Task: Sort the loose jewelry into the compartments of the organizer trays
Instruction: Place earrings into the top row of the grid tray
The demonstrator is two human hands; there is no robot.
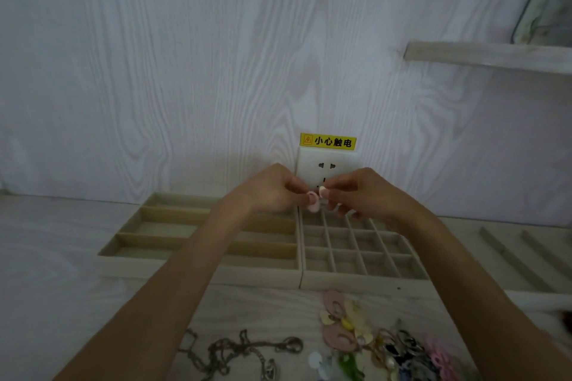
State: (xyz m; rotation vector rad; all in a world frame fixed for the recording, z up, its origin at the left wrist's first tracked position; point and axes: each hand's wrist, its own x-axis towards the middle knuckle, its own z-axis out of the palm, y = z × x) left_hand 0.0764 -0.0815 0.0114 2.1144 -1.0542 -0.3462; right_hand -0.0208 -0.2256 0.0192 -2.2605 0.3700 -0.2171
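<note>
- Progress: slight, by my reading. Every visible compartment of the long-slot tray (173,227) and the grid tray (365,249) looks bare.
- Left hand (272,192) and right hand (360,195): I see both pinching one small pink ring-shaped piece (313,205), held above the grid tray's far edge.
- Outstanding: loose jewelry heap (371,340) and metal chain (241,349) unsorted on the table (46,257), nearer me.

pale wood-grain table (55,257), two organizer trays (198,267); chain (235,349), loose jewelry (371,340)

Both hands (272,192) (359,195) raised, pinching
</note>
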